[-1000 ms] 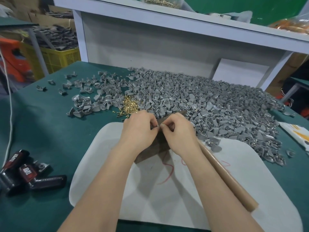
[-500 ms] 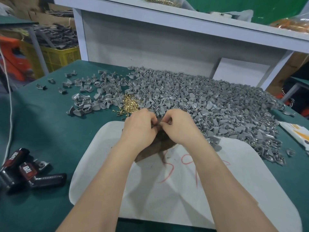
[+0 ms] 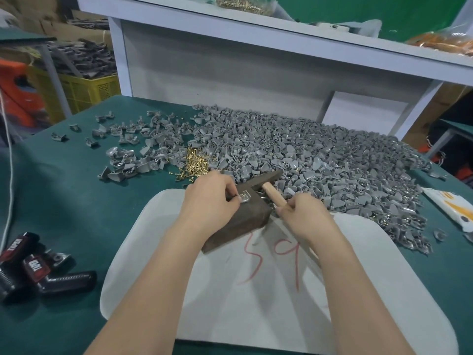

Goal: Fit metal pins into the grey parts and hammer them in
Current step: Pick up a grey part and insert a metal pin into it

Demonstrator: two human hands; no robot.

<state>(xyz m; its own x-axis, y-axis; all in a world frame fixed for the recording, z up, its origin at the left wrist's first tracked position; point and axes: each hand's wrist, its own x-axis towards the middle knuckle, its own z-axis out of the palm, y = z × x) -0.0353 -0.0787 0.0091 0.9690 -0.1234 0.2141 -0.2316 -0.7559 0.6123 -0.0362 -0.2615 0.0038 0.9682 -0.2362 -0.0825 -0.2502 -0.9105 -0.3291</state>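
My left hand (image 3: 210, 201) pinches a small grey part (image 3: 245, 197) and holds it down on a dark wooden block (image 3: 238, 221). My right hand (image 3: 302, 215) grips the pale wooden handle of a hammer (image 3: 275, 193) close to its dark head, which hangs just right of the part and above the block. A big heap of grey parts (image 3: 320, 160) covers the green table behind. A small pile of brass pins (image 3: 195, 163) lies at the heap's left edge, just beyond my left hand.
The block rests on a white mat (image 3: 268, 290) marked with red strokes. Black and red tools (image 3: 38, 270) lie at the left front. Scattered grey parts (image 3: 122, 160) spread to the left. A white shelf unit (image 3: 230, 60) stands behind the table; a printed packet (image 3: 450, 208) lies right.
My hands have parted: the right one left the part and now holds the hammer by its handle. The left hand stays pinching the part on the block.
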